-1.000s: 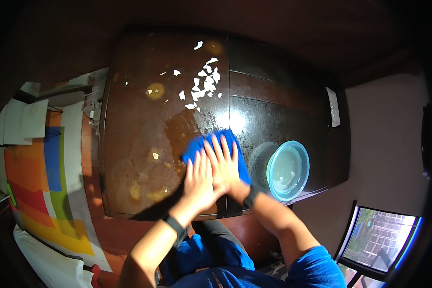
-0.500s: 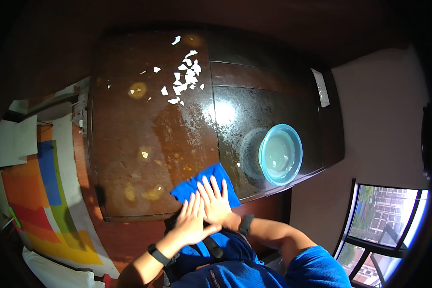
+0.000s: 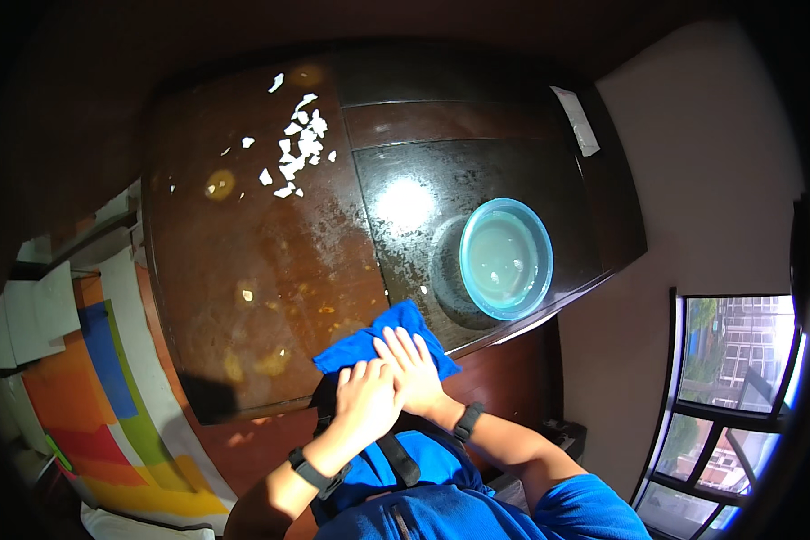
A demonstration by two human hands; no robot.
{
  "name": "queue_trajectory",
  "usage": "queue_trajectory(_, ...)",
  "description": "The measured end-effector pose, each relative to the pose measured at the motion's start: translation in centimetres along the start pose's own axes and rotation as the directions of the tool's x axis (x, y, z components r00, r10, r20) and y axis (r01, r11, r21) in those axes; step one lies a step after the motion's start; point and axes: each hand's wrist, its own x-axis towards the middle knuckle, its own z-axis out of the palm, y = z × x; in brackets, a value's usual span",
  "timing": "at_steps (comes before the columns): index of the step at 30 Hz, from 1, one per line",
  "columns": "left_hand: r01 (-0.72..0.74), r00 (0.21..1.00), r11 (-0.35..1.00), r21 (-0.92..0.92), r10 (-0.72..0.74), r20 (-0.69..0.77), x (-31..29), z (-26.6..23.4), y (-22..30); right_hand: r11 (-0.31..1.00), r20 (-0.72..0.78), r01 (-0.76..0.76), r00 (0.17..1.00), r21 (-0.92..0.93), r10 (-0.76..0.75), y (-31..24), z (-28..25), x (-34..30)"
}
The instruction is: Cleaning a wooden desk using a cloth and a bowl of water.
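A blue cloth (image 3: 360, 347) lies at the near edge of the dark wooden table (image 3: 243, 342), its far corner folded up. On it rests my right hand (image 3: 412, 373), fingers stretched out flat and slightly apart. My left hand (image 3: 367, 400) is beside it, overlapping the right hand's edge. Its fingers are bent over the cloth's near edge; their tips are partly hidden. To the right of the cloth stands a light blue plastic basin (image 3: 506, 259) holding cloudy water.
Scattered white scraps (image 3: 301, 144) lie on the far left of the table. Several yellowish stains and small bits dot its left half. A white packet (image 3: 576, 121) lies at the far right. Colourful mats (image 3: 108, 414) cover the floor at left; a window (image 3: 733, 378) is at right.
My left hand's fingers have gone from stretched out to bent at the cloth's edge. The view has shifted, so the table and basin appear farther left.
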Motion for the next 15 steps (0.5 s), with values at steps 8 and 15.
queue_trajectory(8,0.029,0.910,0.989,-0.145,-0.086,-0.406,12.7,2.8,-0.5,0.977,-0.097,-0.213,0.973,-0.003,0.212,1.9,-0.7,-2.4)
queue_trajectory(15,-0.047,0.918,0.997,-0.068,0.016,-0.395,14.2,4.2,0.3,0.977,-0.081,-0.213,0.974,0.012,0.213,2.6,-0.4,-2.9)
